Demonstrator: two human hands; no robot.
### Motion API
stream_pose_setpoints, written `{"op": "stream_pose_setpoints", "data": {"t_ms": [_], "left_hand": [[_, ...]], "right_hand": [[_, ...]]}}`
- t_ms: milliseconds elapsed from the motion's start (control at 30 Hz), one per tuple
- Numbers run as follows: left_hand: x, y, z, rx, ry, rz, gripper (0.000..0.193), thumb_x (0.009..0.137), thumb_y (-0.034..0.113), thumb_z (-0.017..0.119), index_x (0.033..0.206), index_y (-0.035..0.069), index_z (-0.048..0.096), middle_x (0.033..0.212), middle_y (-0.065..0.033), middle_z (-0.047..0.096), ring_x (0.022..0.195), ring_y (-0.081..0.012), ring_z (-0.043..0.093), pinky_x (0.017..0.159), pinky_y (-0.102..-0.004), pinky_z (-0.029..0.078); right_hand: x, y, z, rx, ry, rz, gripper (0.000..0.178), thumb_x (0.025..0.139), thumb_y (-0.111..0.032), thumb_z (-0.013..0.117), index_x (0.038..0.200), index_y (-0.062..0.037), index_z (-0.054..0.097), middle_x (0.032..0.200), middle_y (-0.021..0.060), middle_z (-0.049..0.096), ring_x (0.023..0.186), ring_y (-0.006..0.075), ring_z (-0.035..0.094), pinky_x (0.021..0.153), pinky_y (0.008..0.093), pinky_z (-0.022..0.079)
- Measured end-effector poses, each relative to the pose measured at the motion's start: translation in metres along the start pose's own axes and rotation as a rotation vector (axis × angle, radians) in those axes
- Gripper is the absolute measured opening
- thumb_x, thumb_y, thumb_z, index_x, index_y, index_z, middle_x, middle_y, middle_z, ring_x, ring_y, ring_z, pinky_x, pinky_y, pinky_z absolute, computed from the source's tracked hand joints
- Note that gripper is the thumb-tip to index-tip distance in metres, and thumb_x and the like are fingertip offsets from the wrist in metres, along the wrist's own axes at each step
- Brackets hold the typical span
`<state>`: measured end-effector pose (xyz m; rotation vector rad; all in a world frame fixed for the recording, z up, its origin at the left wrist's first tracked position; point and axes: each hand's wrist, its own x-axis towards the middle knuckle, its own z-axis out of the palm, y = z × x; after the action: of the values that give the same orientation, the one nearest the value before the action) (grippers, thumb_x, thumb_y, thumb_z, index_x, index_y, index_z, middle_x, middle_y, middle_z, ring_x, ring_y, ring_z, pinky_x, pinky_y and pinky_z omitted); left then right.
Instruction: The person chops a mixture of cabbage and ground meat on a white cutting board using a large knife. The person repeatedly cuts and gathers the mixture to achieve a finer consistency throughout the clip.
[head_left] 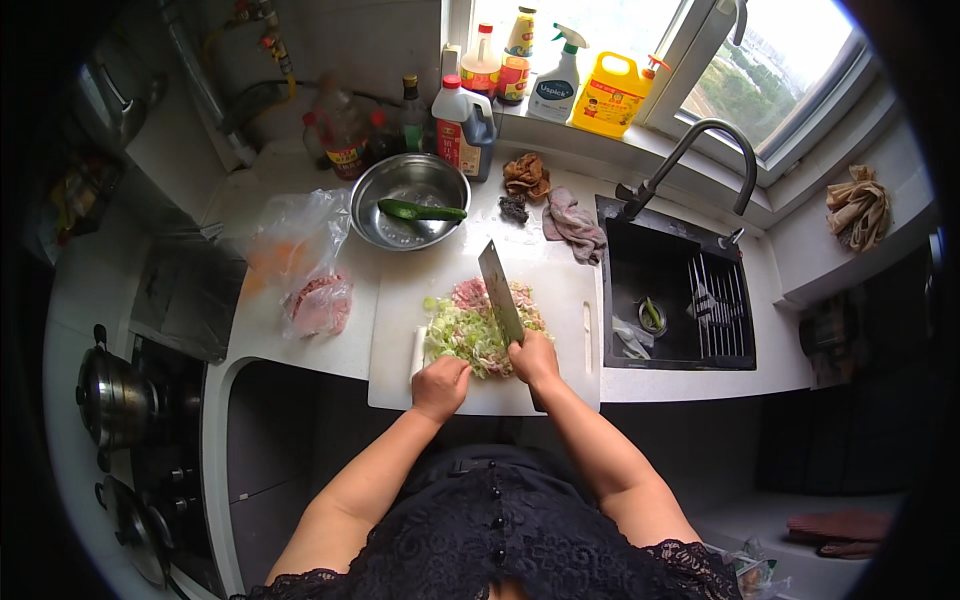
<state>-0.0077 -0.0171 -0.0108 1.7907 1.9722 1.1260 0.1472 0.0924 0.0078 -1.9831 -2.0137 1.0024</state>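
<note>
My right hand (pixel 534 358) is closed around the handle of a cleaver (pixel 500 292). Its broad blade stands over the right part of a pile of chopped pale-green vegetable (pixel 462 333). Pink minced meat (pixel 470 293) lies against the far side of that pile. Both rest on a white cutting board (pixel 560 370) that reaches past the counter's front edge. At the near left of the pile, my left hand (pixel 441 388) is curled into a loose fist on the board, with nothing visible in it. A white stick-like piece (pixel 418 350), its kind unclear, lies just beyond that fist.
A steel bowl (pixel 365 225) holding a green cucumber-like vegetable (pixel 420 210) stands behind the board. Bagged meat (pixel 318 305) lies left. A cloth (pixel 573 225) lies near the black sink (pixel 640 355). Bottles, including a dark jug (pixel 463 130), line the back. Pots (pixel 112 400) stand far left.
</note>
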Motion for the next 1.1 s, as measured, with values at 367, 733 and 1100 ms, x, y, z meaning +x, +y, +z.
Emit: {"op": "stream_pose_setpoints", "data": {"t_ms": [367,733,1100], "left_hand": [[-0.005,-0.011,-0.005,0.021,0.035,-0.03,0.006,0.077,0.014,0.07,0.08,0.009,0.068,0.081,-0.0071,0.067,0.071,-0.0276,0.064,0.062,-0.0359,0.052],[-0.019,-0.023,0.001,0.238,-0.103,-0.109,0.014,0.076,0.024,0.069,0.075,0.011,0.066,0.077,-0.0069,0.064,0.068,-0.0291,0.064,0.059,-0.0403,0.052],[-0.012,-0.017,0.008,0.415,-0.295,-0.247,0.027,0.075,0.033,0.072,0.074,0.008,0.063,0.07,-0.0125,0.065,0.067,-0.0328,0.065,0.06,-0.0444,0.052]], "right_hand": [[-0.006,-0.016,-0.012,-0.032,-0.016,-0.008,0.024,0.081,-0.02,0.056,0.096,-0.0039,0.065,0.092,0.0226,0.066,0.091,0.0393,0.063,0.082,0.0484,0.049],[0.001,-0.006,-0.014,-0.048,-0.03,-0.046,0.025,0.08,-0.021,0.056,0.096,-0.004,0.065,0.093,0.0223,0.066,0.091,0.0395,0.063,0.082,0.0485,0.049],[0.001,-0.004,-0.011,-0.08,-0.03,-0.066,0.025,0.08,-0.021,0.055,0.096,-0.0043,0.065,0.095,0.0229,0.066,0.093,0.0396,0.062,0.083,0.0487,0.049]]}}
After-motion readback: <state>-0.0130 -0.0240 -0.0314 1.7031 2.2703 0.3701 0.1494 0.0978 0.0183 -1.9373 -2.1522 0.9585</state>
